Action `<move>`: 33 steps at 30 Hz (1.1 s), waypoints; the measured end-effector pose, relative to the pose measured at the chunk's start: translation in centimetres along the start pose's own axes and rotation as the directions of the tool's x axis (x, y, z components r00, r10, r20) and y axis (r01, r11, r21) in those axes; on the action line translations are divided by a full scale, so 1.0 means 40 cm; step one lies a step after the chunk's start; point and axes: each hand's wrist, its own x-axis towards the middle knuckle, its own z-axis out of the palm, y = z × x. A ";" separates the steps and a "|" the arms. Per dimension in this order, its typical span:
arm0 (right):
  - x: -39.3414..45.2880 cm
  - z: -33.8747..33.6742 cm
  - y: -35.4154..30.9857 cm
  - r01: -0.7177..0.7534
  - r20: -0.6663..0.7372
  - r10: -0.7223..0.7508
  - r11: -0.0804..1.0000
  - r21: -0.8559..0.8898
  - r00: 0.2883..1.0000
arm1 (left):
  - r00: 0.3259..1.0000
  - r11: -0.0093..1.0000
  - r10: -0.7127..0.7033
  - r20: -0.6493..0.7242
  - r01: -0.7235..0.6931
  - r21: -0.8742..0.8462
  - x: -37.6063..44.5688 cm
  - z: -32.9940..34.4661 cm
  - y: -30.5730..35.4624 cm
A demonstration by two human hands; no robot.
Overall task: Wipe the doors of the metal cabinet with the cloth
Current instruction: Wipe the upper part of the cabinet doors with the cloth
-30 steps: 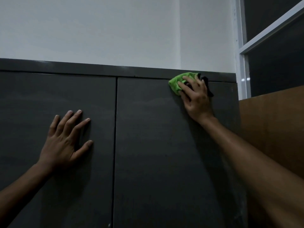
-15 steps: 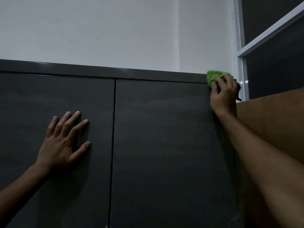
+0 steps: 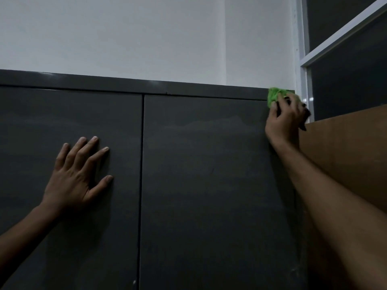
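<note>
A dark grey metal cabinet fills the view, with a left door and a right door split by a vertical seam. My right hand presses a bright green cloth against the top right corner of the right door, at the cabinet's upper edge. A dark part of the cloth sticks out under my fingers on the right. My left hand lies flat on the left door with fingers spread, holding nothing.
A brown wooden panel stands right beside the cabinet's right side. Above it is a white-framed dark window. A white wall rises behind the cabinet top.
My right hand slid the green cloth rightward along the top of the right door, from near its middle to the top right corner. The left hand stayed flat on the left door.
</note>
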 end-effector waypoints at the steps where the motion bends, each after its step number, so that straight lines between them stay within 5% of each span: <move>1: -0.031 0.002 0.000 0.113 0.051 -0.114 0.994 0.011 0.992 | 1.000 1.000 -0.002 0.001 0.002 -0.001 0.000 0.000 0.000; 3: -0.091 -0.012 0.041 0.339 0.142 -0.341 0.940 0.041 0.929 | 1.000 1.000 -0.005 0.001 0.005 -0.002 0.000 0.001 0.000; 5: -0.086 -0.036 0.100 0.395 0.169 -0.389 0.919 -0.001 0.906 | 1.000 1.000 -0.003 0.006 0.003 -0.002 0.000 0.001 0.001; 10: -0.003 -0.022 0.063 -0.017 -0.001 0.017 0.999 -0.030 1.000 | 1.000 1.000 -0.004 0.007 0.004 -0.001 0.001 -0.007 0.005; 13: -0.080 -0.015 0.044 0.246 0.076 -0.239 0.963 -0.106 0.968 | 1.000 1.000 -0.010 0.011 0.010 -0.003 -0.001 -0.007 0.006; 16: -0.152 -0.051 0.125 0.520 0.146 -0.501 0.839 -0.160 0.853 | 1.000 1.000 -0.005 0.020 0.006 -0.006 -0.001 -0.008 0.007; 18: -0.138 -0.060 0.159 0.423 0.109 -0.410 0.892 -0.161 0.905 | 1.000 1.000 -0.008 0.028 0.008 -0.005 0.000 -0.009 0.009; 20: -0.095 -0.041 0.139 0.118 0.010 -0.117 0.988 -0.103 0.993 | 0.999 1.000 -0.014 0.033 0.014 -0.002 0.000 -0.010 0.009; 22: -0.077 -0.016 0.082 -0.062 -0.029 0.060 0.995 -0.079 0.998 | 0.999 1.000 -0.014 0.032 0.014 -0.002 0.000 -0.011 0.009; 24: -0.117 0.001 0.048 0.104 0.002 -0.104 0.990 -0.093 0.995 | 1.000 1.000 -0.015 0.026 0.015 -0.002 0.001 -0.013 0.011; 26: -0.190 -0.004 0.072 0.364 0.061 -0.359 0.928 -0.086 0.931 | 1.000 1.000 -0.014 0.020 0.014 -0.010 0.001 -0.016 0.013; 28: -0.239 -0.025 0.128 0.475 0.096 -0.467 0.876 -0.088 0.879 | 1.000 1.000 -0.011 0.025 0.011 -0.018 0.001 -0.017 0.014; 30: -0.231 -0.037 0.154 0.375 0.090 -0.367 0.922 -0.100 0.926 | 0.999 1.000 -0.014 0.033 0.015 -0.017 0.000 -0.019 0.015; 33: -0.165 -0.012 0.083 0.012 -0.030 -0.014 0.998 -0.062 0.999 | 0.999 1.000 -0.022 0.026 0.022 -0.015 0.001 -0.021 0.020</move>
